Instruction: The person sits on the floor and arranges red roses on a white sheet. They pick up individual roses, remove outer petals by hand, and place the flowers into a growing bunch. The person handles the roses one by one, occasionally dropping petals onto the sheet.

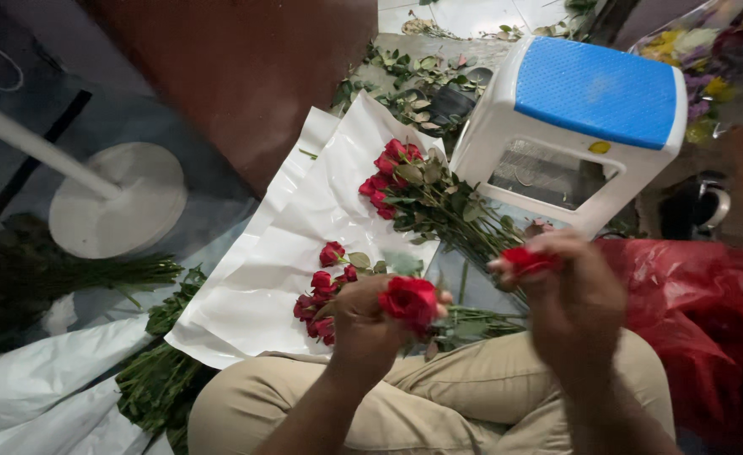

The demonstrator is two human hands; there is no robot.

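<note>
Left hand grips a red rose just below the bloom, fingers curled tight round the stem, low centre over the lap; right hand pinches a loose red petal between thumb and fingertips, just right of the bloom. Looks like outer petals being stripped, this rose mid-way. Two bunches of red roses already lie on the white wrapping paper beyond; green stems near left and the blue-topped stool far right sit untouched.
</note>
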